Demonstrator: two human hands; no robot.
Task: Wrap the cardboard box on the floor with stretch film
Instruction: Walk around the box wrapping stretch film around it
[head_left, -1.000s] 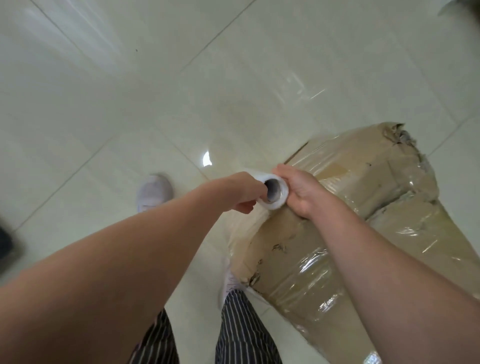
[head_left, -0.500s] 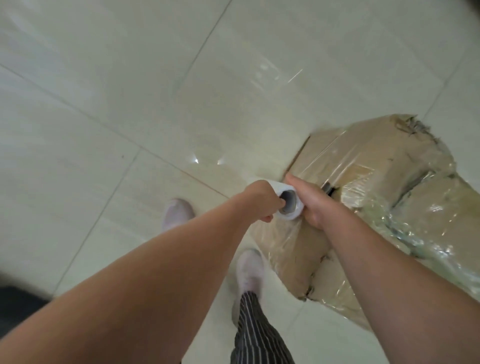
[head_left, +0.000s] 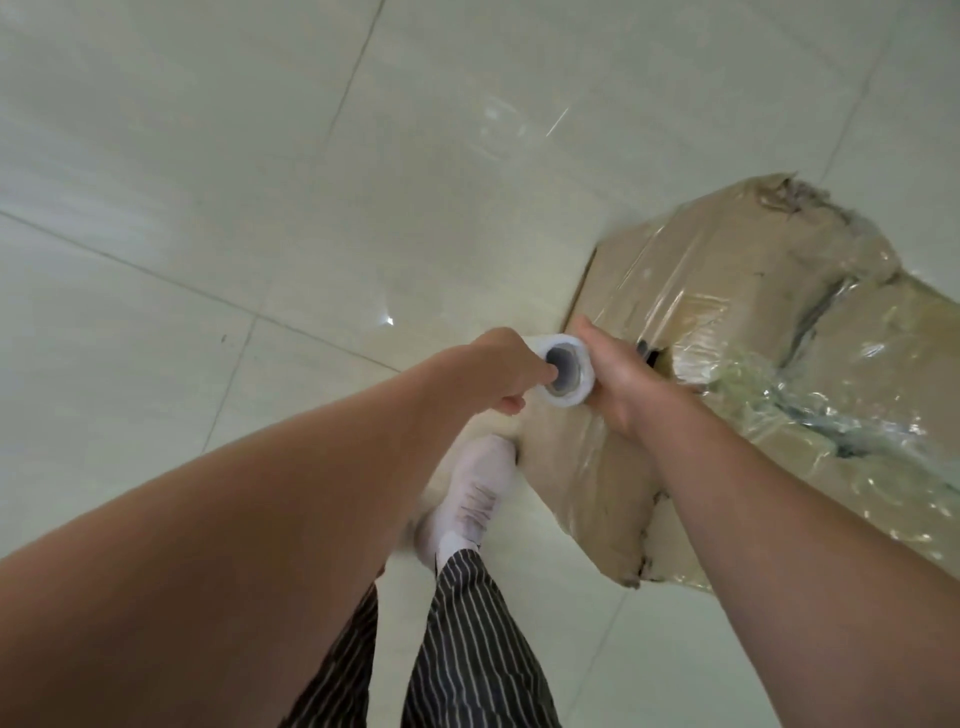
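Cardboard, brown and battered, makes up the box (head_left: 737, 332) lying on the pale tiled floor (head_left: 260, 182), its top and sides already shiny with stretch film. I hold the white film roll (head_left: 563, 376) at the box's near corner: my left hand (head_left: 498, 369) is closed on one end with a finger in the core, my right hand (head_left: 621, 379) curled round the other. One white shoe (head_left: 470, 501) stands just beside the box.

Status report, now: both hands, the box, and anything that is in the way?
Left hand and right hand both gripping film roll. Cardboard box on floor, partly filmed. Shoe close against box corner.
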